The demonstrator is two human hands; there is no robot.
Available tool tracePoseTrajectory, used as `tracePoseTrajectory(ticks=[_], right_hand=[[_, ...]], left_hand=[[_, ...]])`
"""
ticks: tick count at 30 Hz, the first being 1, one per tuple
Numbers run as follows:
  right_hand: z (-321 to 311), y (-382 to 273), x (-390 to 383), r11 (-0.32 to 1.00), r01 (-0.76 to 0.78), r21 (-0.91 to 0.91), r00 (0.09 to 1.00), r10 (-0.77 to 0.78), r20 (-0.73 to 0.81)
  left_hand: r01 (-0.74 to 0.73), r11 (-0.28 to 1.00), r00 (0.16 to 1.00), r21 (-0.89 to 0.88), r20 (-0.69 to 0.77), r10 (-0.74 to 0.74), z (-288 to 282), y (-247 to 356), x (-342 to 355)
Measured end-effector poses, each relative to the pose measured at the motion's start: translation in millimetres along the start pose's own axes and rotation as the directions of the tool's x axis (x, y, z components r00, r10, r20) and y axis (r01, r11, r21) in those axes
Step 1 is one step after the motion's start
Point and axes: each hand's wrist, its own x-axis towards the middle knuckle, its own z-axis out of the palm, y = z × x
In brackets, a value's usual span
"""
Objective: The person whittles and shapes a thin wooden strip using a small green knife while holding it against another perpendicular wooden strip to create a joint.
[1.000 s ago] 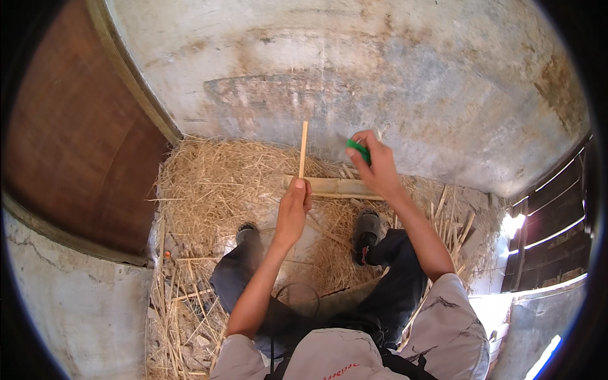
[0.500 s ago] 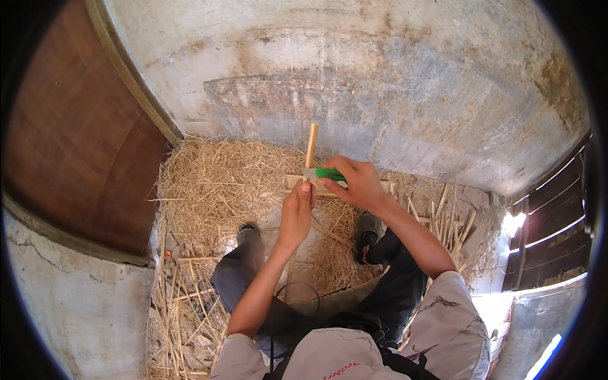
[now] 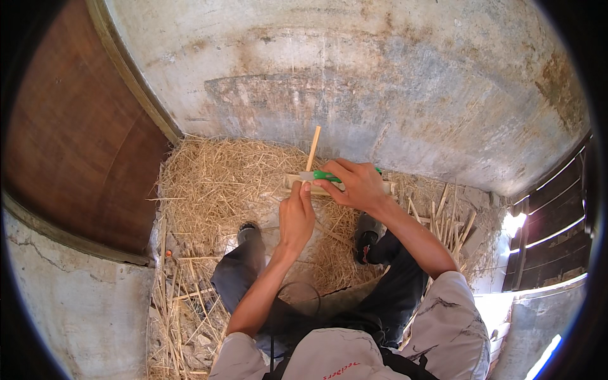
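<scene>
My left hand is closed, pinching a thin bamboo strip between thumb and fingers. The strip stands out beyond my hand toward the wall, leaning a little to the right. My right hand is wrapped round the green handle of a knife. Its short pale blade lies across the strip just beyond my left thumb and fingertips, and the two hands nearly touch. Behind my right hand, a pale wooden block rests low on the floor, partly covered by the hand and the knife.
Straw-like shavings cover the floor around my feet. Several loose strips lie to the right, with more sticks at lower left. A stained concrete wall rises ahead; a brown door panel is at the left.
The bamboo strip has turned and leans more to the right, showing a narrower face. The knife and my right hand have shifted slightly toward me. Both hands keep their hold.
</scene>
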Motion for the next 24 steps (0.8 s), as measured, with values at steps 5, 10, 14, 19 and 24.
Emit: tracePoseTrajectory(ticks=[5,10,14,19,24], right_hand=[[-9.3,5.2,5.3,0.995,-0.060,-0.073,0.996,0.054,-0.077],[-16.2,7.3,9.3,0.995,-0.039,-0.093,0.997,0.033,-0.071],[-13.9,10.9,10.5,0.995,-0.015,-0.094,0.995,0.006,-0.104],[-23.8,30.4,26.7,0.981,-0.186,-0.054,0.946,0.164,-0.279],[-57.9,77.9,32.2,0.920,-0.391,0.019,0.829,0.361,-0.427]], left_hand=[[0.035,0.998,0.999,0.053,0.036,-0.036,1.8,-3.4,-2.7],[0.003,0.999,1.000,0.043,0.015,-0.004,3.8,-2.8,-0.8],[-0.019,0.998,1.000,0.055,0.001,0.019,4.0,1.1,1.8],[0.038,0.997,0.997,0.063,0.065,-0.042,8.2,1.1,-5.5],[-0.013,1.000,0.997,0.025,0.070,0.012,12.3,-10.0,-14.4]])
